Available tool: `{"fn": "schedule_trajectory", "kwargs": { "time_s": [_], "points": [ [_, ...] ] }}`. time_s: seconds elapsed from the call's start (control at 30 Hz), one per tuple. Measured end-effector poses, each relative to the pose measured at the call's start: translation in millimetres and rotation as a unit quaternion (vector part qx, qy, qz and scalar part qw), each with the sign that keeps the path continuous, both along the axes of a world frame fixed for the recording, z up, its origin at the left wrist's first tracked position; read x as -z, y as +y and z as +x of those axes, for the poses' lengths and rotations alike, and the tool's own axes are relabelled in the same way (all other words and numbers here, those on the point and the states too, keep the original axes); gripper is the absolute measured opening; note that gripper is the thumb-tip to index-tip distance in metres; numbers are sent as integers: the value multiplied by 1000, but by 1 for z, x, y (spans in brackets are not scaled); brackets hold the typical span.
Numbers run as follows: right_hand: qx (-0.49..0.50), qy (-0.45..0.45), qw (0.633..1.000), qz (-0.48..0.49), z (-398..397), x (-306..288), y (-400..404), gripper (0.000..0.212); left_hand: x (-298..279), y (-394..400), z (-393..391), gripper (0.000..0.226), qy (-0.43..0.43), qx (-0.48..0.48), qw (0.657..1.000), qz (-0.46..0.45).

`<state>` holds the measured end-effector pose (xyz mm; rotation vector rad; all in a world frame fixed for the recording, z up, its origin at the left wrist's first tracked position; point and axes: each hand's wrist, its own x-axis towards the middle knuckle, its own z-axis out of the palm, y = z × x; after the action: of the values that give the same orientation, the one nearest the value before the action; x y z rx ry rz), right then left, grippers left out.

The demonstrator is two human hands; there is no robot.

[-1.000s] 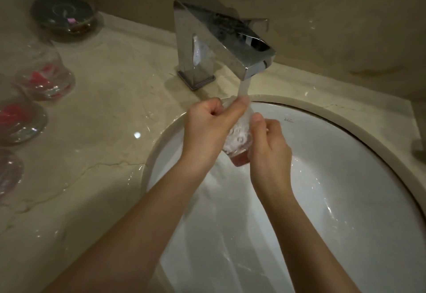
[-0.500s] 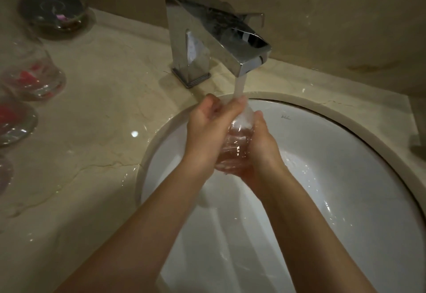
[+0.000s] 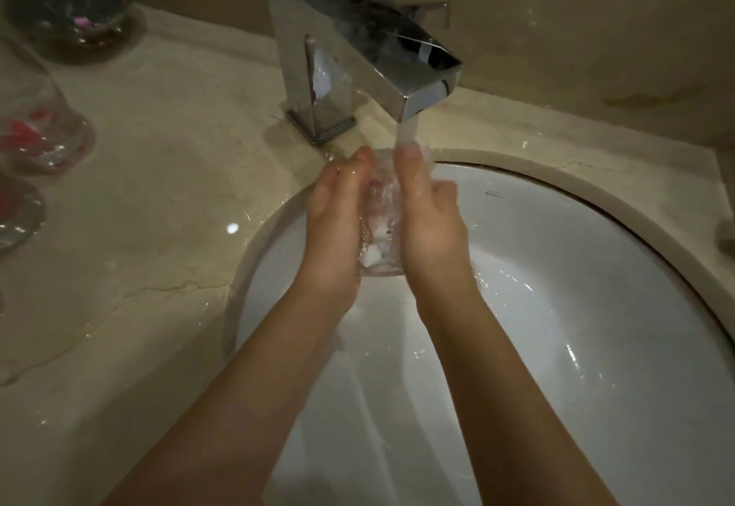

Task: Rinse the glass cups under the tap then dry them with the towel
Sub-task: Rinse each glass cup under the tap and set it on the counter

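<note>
Shifted since half a second back: glass (image 3: 380, 227) turned between the palms, both hands now flatter against its sides, fingertips raised toward the spout. Held over the sink (image 3: 596, 306), just under the tap (image 3: 358, 52), mouth pointing up and away, base toward the wrists. Stream (image 3: 406, 133) landing at the rim, right by the right fingertips. Left hand (image 3: 338, 223) pressed along the left wall, fingers fairly straight and close together; right hand (image 3: 431, 223) mirroring it on the right wall, fingers together, thumb not clearly visible. Glass sandwiched, not wrapped; slippery hold, by the look of it. Best handled by tilting the mouth into the stream, rolling slowly between the palms so water reaches all round, keeping low over the basin in case of a slip. Further out, on the wet counter (image 3: 159, 207) to the left: more glasses (image 3: 39, 127) with something red showing through, blurred; dark round dish (image 3: 67, 8) at the back corner. Towel not in view. Rinsing stage only, drying not yet begun.
</note>
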<state>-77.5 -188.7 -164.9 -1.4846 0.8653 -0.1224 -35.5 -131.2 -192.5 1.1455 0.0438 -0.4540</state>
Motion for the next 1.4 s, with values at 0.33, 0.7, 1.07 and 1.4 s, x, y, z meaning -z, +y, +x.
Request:
{"fn": "schedule_trajectory", "kwargs": {
  "time_s": [0.33, 0.7, 1.07, 1.4],
  "points": [
    [22, -93, 980, 174, -8, 8, -7, 53, -2, 0, -2, 47, -5, 8, 1000, -9],
    [2, -57, 988, 146, -1, 10, -12, 63, -2, -6, -1, 23, -25, 5, 999, 20],
    [-29, -53, 998, 18, 0, 6, -8, 54, -2, -1, 3, 64, 40, 45, 998, 7],
    [1, -50, 998, 44, -4, 6, -11, 47, -5, -2, 1, 48, 41, 77, 996, 21]
  ]
}}
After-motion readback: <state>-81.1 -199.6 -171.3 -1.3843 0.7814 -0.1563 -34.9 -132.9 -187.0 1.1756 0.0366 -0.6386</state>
